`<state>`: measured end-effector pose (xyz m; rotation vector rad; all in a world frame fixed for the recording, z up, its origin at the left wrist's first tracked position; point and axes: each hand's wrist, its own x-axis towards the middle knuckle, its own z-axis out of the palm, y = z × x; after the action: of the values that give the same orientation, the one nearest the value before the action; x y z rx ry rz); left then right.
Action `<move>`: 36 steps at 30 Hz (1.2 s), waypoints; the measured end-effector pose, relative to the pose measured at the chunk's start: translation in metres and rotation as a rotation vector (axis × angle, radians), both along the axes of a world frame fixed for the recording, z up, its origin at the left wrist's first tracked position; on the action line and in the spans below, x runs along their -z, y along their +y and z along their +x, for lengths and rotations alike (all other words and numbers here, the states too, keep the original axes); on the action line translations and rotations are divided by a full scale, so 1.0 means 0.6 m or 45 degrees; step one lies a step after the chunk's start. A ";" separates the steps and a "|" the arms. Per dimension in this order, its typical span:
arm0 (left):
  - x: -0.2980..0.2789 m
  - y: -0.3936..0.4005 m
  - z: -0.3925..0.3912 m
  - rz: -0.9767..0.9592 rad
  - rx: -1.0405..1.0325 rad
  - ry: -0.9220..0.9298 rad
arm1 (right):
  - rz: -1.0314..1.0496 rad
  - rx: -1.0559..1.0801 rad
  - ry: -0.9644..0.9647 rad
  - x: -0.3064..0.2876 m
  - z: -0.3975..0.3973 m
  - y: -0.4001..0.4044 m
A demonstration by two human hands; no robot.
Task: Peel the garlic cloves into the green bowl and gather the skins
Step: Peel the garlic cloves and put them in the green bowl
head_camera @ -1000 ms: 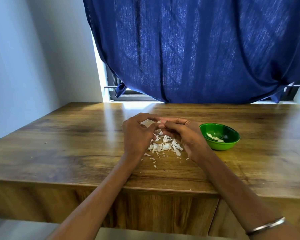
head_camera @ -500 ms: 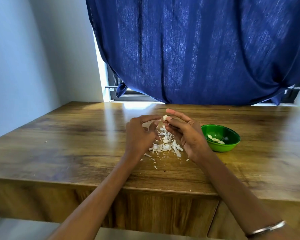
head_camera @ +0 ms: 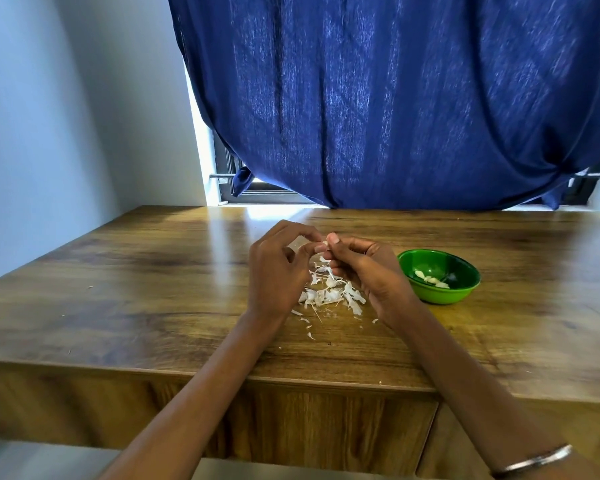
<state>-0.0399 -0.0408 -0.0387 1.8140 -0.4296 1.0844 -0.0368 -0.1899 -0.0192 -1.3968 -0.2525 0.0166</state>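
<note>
Papery skins [head_camera: 331, 294] heaped beside glossy green bowl [head_camera: 439, 276].

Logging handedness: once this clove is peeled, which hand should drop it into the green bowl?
Probably the right hand: the green bowl sits on the table just to its right, while the left hand is across the pile of skins. Both hands pinch the clove.

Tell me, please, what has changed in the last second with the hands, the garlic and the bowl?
Little changed. Half a second ago the right hand lifted the garlic clove away from the left hand; now the fingertips of both meet on it again above the skins. Neither hand let go of the clove. The green bowl, its peeled cloves and the skin pile stayed in place.
</note>
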 end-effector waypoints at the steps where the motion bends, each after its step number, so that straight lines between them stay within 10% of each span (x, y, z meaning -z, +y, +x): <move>1: -0.001 -0.001 0.000 -0.012 0.032 0.038 | -0.002 -0.002 -0.005 0.001 0.001 0.000; 14: 0.001 -0.008 0.000 -0.026 0.246 0.302 | -0.006 0.014 -0.155 0.010 0.009 0.002; 36: 0.005 -0.022 0.013 -0.124 0.047 0.052 | 0.185 0.062 -0.244 0.024 0.019 0.029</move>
<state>-0.0323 -0.0538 -0.0416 1.7333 -0.3783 1.0245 -0.0254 -0.1726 -0.0337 -1.2598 -0.3715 -0.1737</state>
